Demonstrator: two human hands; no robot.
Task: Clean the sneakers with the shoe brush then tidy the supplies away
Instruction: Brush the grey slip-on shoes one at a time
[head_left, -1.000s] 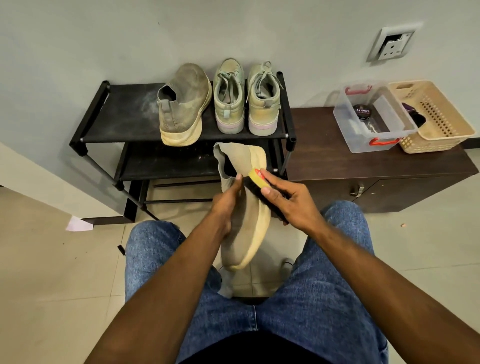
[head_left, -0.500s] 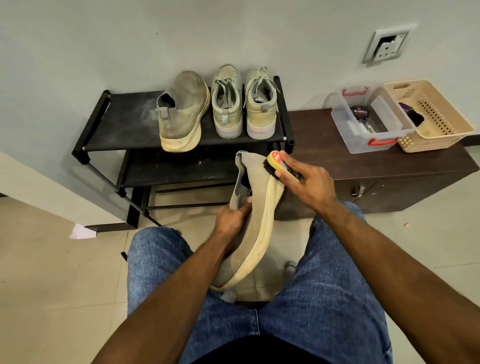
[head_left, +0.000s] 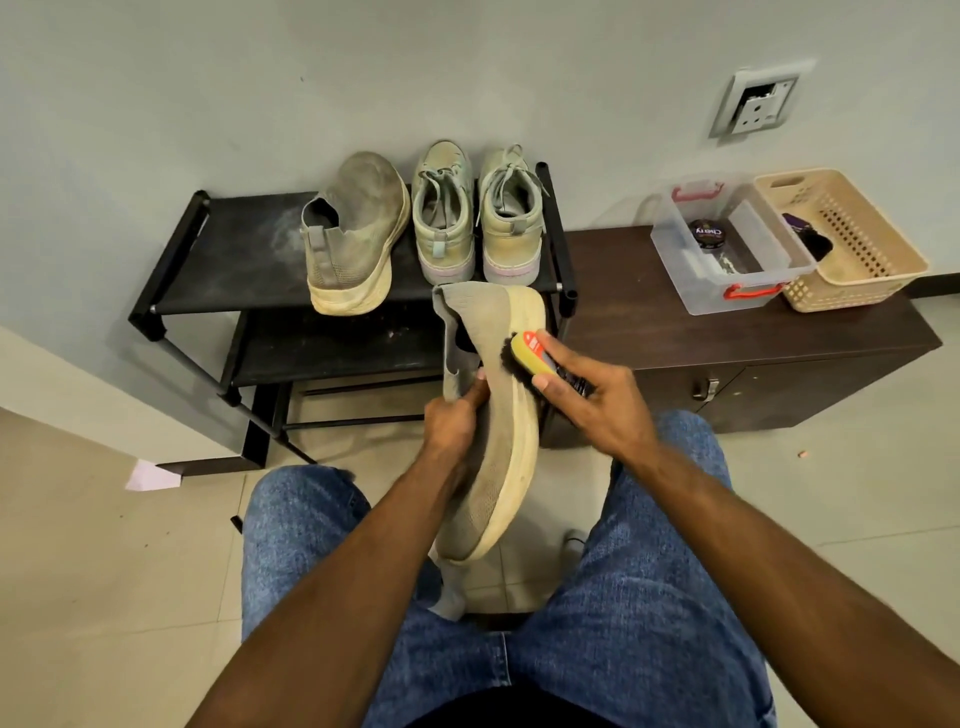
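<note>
Two hands work one sneaker (head_left: 493, 415) above the lap, in front of the rack (head_left: 234, 260). Left hand (head_left: 451, 423): fingers curled round the knit upper near the collar, thumb on top, gripping the shoe with its heel up and toe pointing down toward the jeans. Right hand (head_left: 602, 402): fingers and thumb closed on a yellow-backed brush (head_left: 530, 353), black bristles pressed against the upper beside the cream sole. Sneaker: grey-beige knit, dusty, sole turned right. Its mate (head_left: 356, 234) and a laced pair (head_left: 478, 213) stand on the rack's top shelf. Clear box (head_left: 727, 244) holding a polish tin (head_left: 706, 234), and basket (head_left: 852, 239), sit on the cabinet (head_left: 649, 322).
</note>
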